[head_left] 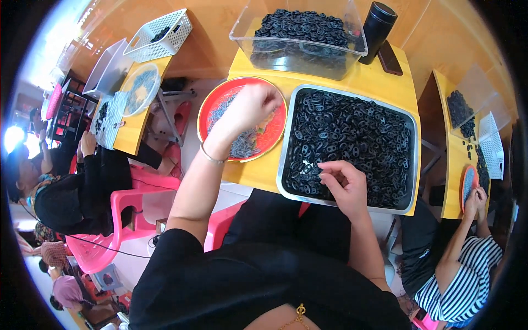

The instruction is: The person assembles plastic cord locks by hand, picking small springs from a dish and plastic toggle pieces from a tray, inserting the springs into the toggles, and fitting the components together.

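My left hand hangs over a round red dish with a yellowish rim, its fingers curled together. Small grey pin-like pieces lie heaped in that dish, partly hidden by my forearm. Over the near part of a rectangular metal tray is my right hand, thumb and forefinger pinched together. Many small black oval pieces with two holes fill the tray, with a bright patch of bare metal beside my right fingertips. Whatever either hand holds is too small or hidden to name.
Behind the tray stands a clear plastic bin of black pieces. A black cylinder and a dark flat case are at the back right. People work at yellow tables on both sides; a pink chair is at left.
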Tool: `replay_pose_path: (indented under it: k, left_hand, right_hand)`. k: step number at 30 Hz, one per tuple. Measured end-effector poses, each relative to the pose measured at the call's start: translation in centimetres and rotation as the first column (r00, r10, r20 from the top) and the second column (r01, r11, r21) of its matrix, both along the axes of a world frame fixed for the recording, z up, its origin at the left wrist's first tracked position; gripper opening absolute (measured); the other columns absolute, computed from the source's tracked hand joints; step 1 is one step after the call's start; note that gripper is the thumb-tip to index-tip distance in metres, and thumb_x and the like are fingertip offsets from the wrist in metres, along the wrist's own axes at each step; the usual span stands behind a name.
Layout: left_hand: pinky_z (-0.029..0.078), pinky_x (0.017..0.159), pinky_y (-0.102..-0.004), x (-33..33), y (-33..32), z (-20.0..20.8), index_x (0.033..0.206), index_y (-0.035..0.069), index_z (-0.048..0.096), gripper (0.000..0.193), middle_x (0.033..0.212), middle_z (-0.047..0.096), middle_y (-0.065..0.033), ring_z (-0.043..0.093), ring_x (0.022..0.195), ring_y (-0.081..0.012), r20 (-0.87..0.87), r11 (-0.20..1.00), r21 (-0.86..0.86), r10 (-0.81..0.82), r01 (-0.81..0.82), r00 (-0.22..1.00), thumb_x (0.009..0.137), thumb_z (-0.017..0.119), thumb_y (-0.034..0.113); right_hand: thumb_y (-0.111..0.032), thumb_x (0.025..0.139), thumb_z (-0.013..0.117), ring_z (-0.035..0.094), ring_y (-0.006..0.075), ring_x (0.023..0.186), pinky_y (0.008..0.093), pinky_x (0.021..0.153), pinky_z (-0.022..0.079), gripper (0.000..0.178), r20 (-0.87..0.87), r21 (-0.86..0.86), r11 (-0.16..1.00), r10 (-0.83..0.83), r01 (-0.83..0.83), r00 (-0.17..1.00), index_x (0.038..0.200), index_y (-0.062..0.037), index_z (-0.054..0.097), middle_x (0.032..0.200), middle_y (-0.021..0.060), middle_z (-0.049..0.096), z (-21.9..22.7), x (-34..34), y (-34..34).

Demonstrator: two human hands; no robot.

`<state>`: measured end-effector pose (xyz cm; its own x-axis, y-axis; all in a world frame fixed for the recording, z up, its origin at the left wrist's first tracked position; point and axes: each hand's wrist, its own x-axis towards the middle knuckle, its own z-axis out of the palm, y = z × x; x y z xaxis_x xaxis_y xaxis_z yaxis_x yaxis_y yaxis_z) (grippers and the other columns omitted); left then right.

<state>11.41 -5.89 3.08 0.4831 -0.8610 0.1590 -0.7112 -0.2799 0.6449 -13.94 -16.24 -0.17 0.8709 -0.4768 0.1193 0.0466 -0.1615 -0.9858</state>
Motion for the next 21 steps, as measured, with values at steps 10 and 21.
replay_pose_path:
  k: [10,21]
  left_hand:
    - [0.048,0.067,-0.0406,-2.6,3.9,-4.2,0.075,0.002,0.058,0.008,0.077,0.057,-0.0151,0.059,0.072,-0.0323,0.316,0.965,0.242,0.017,-0.098,0.949,0.073,0.059,0.01]
    - [0.046,0.063,-0.025,-3.0,4.1,-5.3,0.081,0.0,0.056,0.007,0.075,0.059,-0.0047,0.057,0.068,-0.0125,-0.562,0.952,-0.23,0.04,-0.203,0.826,0.08,0.06,0.007]
  right_hand:
    - [0.0,0.077,0.062,0.062,0.0113,0.071,0.0209,0.063,0.049,0.016,-0.007,-0.024,1.0,0.017,-0.017,1.0,0.093,-0.0008,0.064,0.08,0.0075,0.062,0.0,-0.1,0.0]
    - [-0.001,0.077,0.063,0.06,0.0096,0.067,0.0204,0.06,0.047,0.014,-0.004,-0.054,0.998,0.037,-0.038,0.999,0.091,-0.0014,0.064,0.079,0.0059,0.061,0.5,1.5,0.7]
